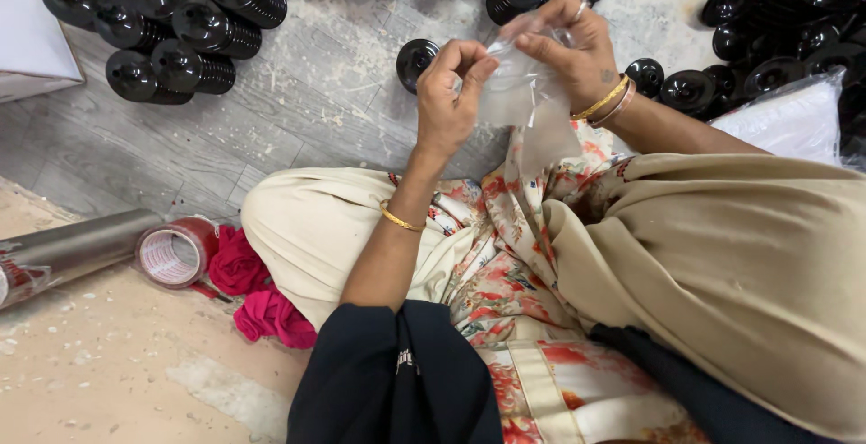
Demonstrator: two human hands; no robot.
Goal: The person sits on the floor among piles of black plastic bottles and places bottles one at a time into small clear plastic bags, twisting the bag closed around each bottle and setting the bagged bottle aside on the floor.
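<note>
Fingers (478, 67) of both hands pinch a clear plastic bag (523, 92)

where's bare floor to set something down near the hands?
Free: grey floor between the stacked black discs at upper left and the left hand. Crowded: black discs beyond the right hand, and around the tape roll.
</note>
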